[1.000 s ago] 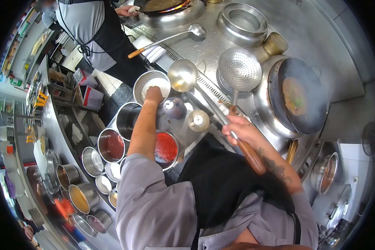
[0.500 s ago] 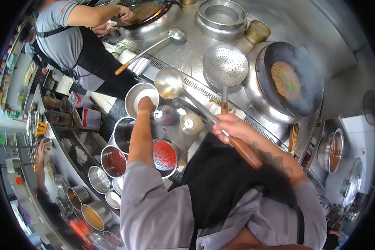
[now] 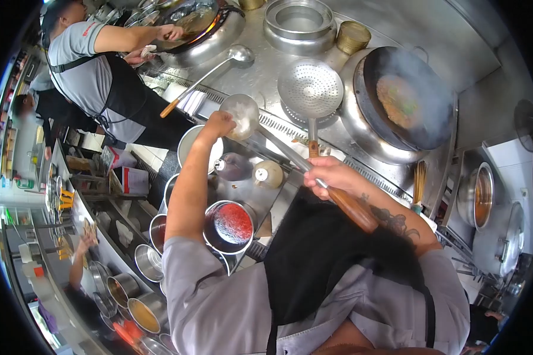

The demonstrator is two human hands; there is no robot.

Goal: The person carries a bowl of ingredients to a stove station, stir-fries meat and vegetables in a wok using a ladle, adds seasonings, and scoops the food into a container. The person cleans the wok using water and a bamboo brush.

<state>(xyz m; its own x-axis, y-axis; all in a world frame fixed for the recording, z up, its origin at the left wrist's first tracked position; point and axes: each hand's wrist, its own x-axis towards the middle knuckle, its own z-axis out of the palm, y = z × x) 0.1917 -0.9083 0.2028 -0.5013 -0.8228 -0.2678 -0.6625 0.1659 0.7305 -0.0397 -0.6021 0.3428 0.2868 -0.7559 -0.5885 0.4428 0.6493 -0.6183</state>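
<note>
My right hand is wrapped round the wooden handle of a large ladle. The ladle's bowl lies to the left, with a whitish clump in it. At the bowl's near edge is my left hand, its fingers drawn together at the white stuff; what they hold is partly hidden. Under that wrist stands a white-lined metal bowl. Further right, a wok holds a flat mass of browned food with green bits, and smoke rises from it.
A perforated strainer lies beyond the ladle, beside a second ladle. Two squeeze bottles, one dark and one pale, stand near a pot of red sauce. A co-worker works at another wok on the left.
My left hand has come up out of the metal bowl and moved over to the ladle. White stuff now shows in the ladle's bowl. My right hand keeps its grip.
</note>
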